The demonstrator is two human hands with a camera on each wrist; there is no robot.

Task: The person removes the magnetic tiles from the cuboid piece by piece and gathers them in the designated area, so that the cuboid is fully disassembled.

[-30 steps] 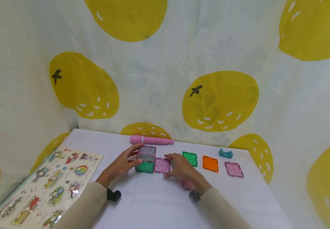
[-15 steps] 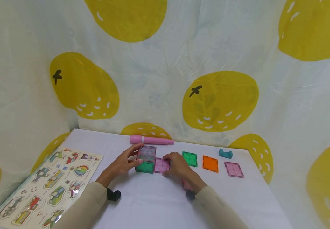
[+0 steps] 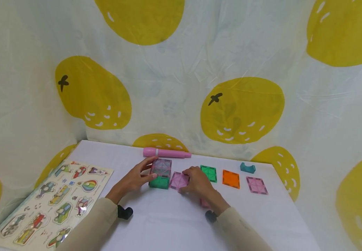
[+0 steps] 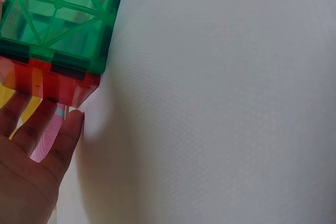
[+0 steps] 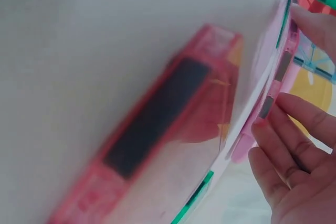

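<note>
A cube of see-through magnetic tiles stands at the table's middle, with a green front, a red side and a pale pink top. Beside it, my left hand has its fingers and thumb spread along the cube's left side. The left wrist view shows those fingers fairly straight at the red side. My right hand pinches a flat pink magnetic tile by its edges, just right of the cube. In the right wrist view, thumb and fingertips hold opposite ends of this pink tile.
Another pink tile lies partly hidden under my right wrist. Green, orange and pink tiles lie to the right, near a teal block. A pink flashlight-shaped tube lies behind; a picture puzzle board is at left.
My right hand has closed on the pink tile, which has turned slightly and moved right, leaving a small gap to the cube. My left hand and the cube stay in place.
</note>
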